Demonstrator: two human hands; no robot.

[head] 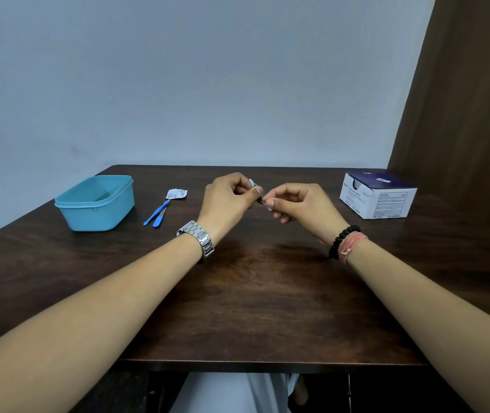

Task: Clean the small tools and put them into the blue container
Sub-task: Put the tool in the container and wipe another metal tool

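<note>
You are working over the dark wooden table [252, 293]; the light-blue plastic container [94, 204] is sitting well left of your left hand [225, 198], two blue-handled tools [157, 216] lying between. Both hands are pinching one small metal tool [257, 190], your right hand [297, 204] gripping its end.

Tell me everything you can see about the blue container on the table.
The blue container is a light blue, rectangular tub with rounded corners, plastic by its look, and a raised rim around the top. It has no lid on and stands upright on the dark wooden table, toward the far left side. The part of its inside that shows holds nothing I can make out. Neither hand touches it; two blue-handled tools lie just to its right, apart from it.
</note>
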